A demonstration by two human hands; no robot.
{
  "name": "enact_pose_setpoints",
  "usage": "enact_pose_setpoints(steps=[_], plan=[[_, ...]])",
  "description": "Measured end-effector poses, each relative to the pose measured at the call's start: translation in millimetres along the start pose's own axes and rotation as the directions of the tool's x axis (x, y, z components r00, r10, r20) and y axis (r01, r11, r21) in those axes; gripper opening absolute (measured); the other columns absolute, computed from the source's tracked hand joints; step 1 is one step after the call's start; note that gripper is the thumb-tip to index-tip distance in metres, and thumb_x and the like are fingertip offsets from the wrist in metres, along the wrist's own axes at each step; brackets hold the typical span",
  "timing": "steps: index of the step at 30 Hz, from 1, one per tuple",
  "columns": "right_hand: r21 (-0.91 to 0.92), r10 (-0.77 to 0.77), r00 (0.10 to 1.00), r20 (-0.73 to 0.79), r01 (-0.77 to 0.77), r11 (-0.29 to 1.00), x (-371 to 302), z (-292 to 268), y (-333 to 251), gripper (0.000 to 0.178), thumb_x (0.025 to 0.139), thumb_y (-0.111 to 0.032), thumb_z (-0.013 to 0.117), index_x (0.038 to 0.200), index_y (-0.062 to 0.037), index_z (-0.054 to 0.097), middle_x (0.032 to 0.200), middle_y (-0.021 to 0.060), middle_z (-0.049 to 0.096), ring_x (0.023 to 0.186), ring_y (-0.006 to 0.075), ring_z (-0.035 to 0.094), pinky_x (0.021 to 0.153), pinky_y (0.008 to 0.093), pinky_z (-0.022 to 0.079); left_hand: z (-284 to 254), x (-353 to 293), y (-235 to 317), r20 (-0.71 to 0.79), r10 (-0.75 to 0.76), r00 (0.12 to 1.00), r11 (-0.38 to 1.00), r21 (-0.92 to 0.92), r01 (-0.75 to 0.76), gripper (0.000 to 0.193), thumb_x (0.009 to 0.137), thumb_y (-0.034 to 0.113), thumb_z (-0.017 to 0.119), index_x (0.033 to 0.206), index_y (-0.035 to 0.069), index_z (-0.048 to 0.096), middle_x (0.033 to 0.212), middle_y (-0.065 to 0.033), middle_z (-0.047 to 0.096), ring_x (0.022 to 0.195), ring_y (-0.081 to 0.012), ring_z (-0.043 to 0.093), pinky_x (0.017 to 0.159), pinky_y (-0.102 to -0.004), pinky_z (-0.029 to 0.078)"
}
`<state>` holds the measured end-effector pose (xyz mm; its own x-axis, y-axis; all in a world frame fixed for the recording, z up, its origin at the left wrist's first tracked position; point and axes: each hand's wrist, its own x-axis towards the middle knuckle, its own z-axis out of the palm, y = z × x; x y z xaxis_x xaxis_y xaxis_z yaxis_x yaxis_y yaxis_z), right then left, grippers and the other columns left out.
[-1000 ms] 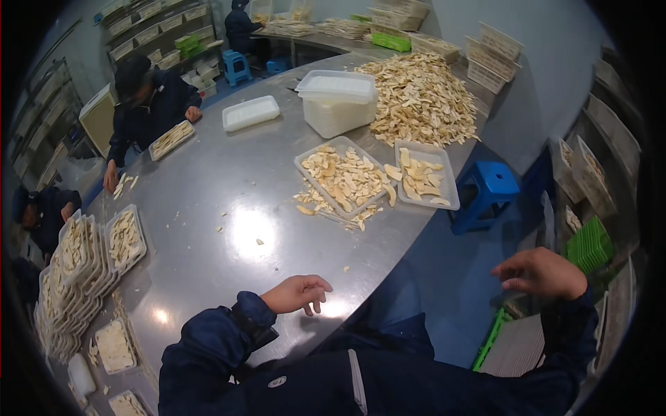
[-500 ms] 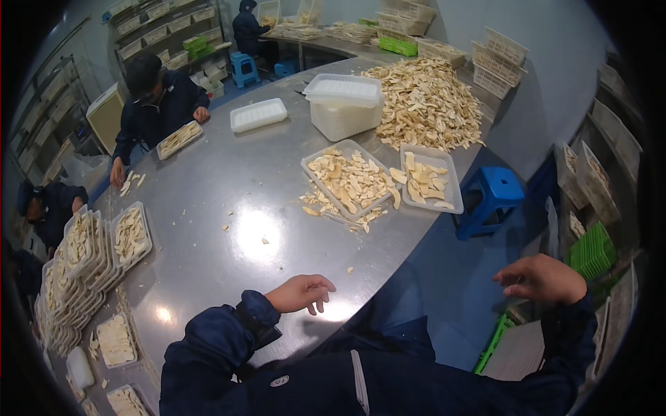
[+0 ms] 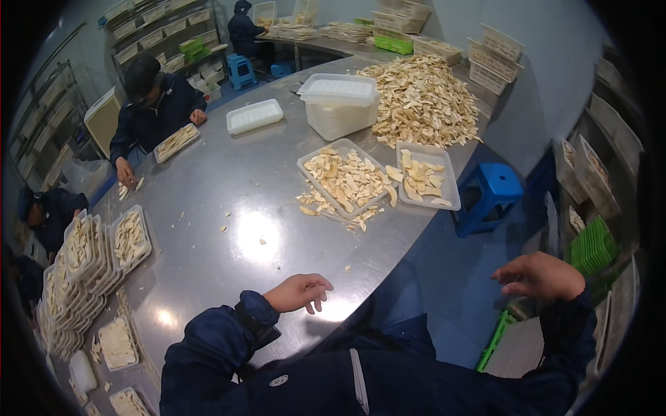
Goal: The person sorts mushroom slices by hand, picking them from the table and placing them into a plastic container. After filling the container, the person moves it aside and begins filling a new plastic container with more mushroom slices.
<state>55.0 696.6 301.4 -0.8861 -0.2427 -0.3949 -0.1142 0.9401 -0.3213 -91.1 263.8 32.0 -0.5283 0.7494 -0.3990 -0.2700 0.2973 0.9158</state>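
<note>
My left hand (image 3: 300, 293) hovers just above the near edge of the steel table (image 3: 201, 236), loosely bent, fingers apart and nothing in it. Out to the right, past the table edge and above the blue floor, my right hand (image 3: 540, 276) is also empty, its fingers relaxed and apart. Closest to my hands on the table, though out of reach of the fingertips, lies a clear tray heaped with pale dried slices (image 3: 345, 179), with loose slices spilled along its near side. Beside it, a second plastic tray (image 3: 449, 187) holds fewer, larger slices at the table's right edge.
A large pile of slices (image 3: 427, 100) and a stack of white trays (image 3: 340, 114) stand behind. Filled trays (image 3: 76, 291) are stacked at left. A blue stool (image 3: 489, 197) and green-edged crate (image 3: 494, 340) are at right. A co-worker (image 3: 152, 104) sits across the table.
The whole view has shifted very slightly. Both my hands keep almost the same pose. The co-worker across the table has moved a hand onto the loose slices there.
</note>
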Motion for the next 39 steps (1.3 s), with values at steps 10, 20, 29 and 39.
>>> enact_pose_setpoints(steps=[10, 20, 29, 39], plan=[[0.008, 0.006, 1.000, 0.013, -0.006, 1.000, 0.8, 0.8, -0.1, 0.037, 0.093, -0.029, 0.072, 0.122, -0.0060, 0.070, 0.110, 0.0147, 0.074, 0.100, 0.0332, 0.071, 0.086, 0.0403, 0.056, -0.4, 0.6, -1.8, 0.010, -0.006, 1.000, 1.000, -0.023, 0.006, 0.028, 0.109, 0.018, 0.048, 0.128, 0.002, 0.060, 0.095, -0.0037, 0.063, 0.081, -0.0118, 0.067, 0.068, -0.0256, 0.058], [0.000, 0.010, 1.000, 0.015, -0.010, 1.000, 3.0, 5.4, 4.8, 0.038, 0.093, -0.029, 0.071, 0.124, -0.0063, 0.069, 0.110, 0.0142, 0.074, 0.099, 0.0331, 0.071, 0.085, 0.0404, 0.056, -1.4, 1.3, -2.3, 0.014, 0.004, 1.000, 1.000, -0.008, -0.004, 0.028, 0.109, 0.018, 0.048, 0.128, 0.001, 0.059, 0.097, -0.0047, 0.063, 0.081, -0.0120, 0.067, 0.068, -0.0256, 0.058], [0.009, 0.001, 1.000, 0.017, -0.001, 1.000, 5.1, 8.7, 9.1, 0.038, 0.093, -0.028, 0.072, 0.124, -0.0061, 0.069, 0.107, 0.0137, 0.074, 0.098, 0.0320, 0.072, 0.085, 0.0401, 0.056, -1.5, 1.3, -4.0, 0.011, 0.010, 1.000, 1.000, -0.010, -0.010, 0.029, 0.109, 0.019, 0.049, 0.129, 0.001, 0.059, 0.096, -0.0048, 0.063, 0.081, -0.0122, 0.067, 0.067, -0.0259, 0.058], [0.136, 0.057, 0.997, 0.058, -0.064, 0.989, 10.1, 28.6, 13.6, 0.040, 0.093, -0.027, 0.073, 0.127, -0.0067, 0.068, 0.109, 0.0138, 0.074, 0.101, 0.0302, 0.071, 0.088, 0.0388, 0.055, 0.7, 1.4, -2.2, -0.004, 0.016, 1.000, 1.000, -0.014, -0.016, 0.028, 0.108, 0.017, 0.048, 0.128, 0.001, 0.059, 0.096, -0.0054, 0.063, 0.081, -0.0120, 0.067, 0.065, -0.0250, 0.058]])
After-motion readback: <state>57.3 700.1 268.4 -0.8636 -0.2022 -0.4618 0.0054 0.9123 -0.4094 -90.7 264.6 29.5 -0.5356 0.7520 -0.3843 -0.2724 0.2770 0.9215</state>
